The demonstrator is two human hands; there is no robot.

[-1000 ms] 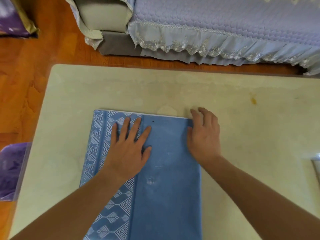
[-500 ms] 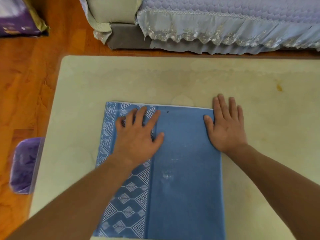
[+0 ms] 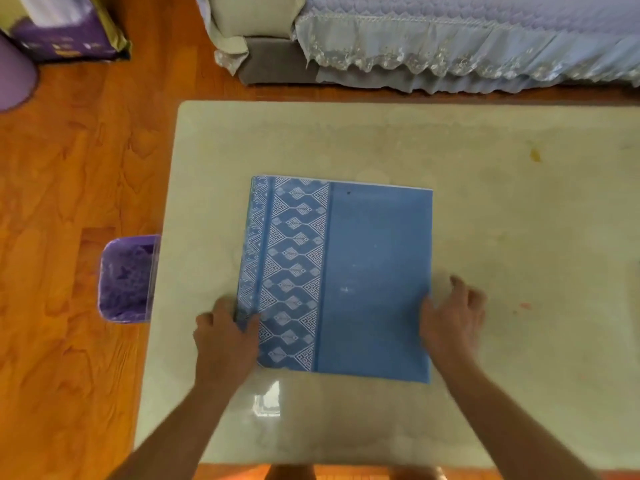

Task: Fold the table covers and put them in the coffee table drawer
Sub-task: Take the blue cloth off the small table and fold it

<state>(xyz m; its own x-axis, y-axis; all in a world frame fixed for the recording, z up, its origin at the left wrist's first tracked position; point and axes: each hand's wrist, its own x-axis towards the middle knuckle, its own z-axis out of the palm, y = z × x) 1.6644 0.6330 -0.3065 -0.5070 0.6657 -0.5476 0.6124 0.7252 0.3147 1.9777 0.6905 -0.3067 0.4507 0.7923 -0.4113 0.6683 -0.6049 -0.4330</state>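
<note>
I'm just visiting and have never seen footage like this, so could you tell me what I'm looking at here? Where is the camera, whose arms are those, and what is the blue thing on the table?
There is no machine here: a person is working with two bare hands, and the camera sits on their head, looking forward and down. That is why both arms reach in from the bottom edge.

The pale surface is a coffee table. On it lies a folded blue table cover, plain on one side and with a white geometric pattern along the other. The left hand grips its patterned edge near the corner closest to the person. The right hand is at the opposite edge; it is blurred, so I cannot tell whether it grips.

Beyond the table stands a sofa with a lace-trimmed cover. A purple bin sits on the wooden floor beside the table.
</note>
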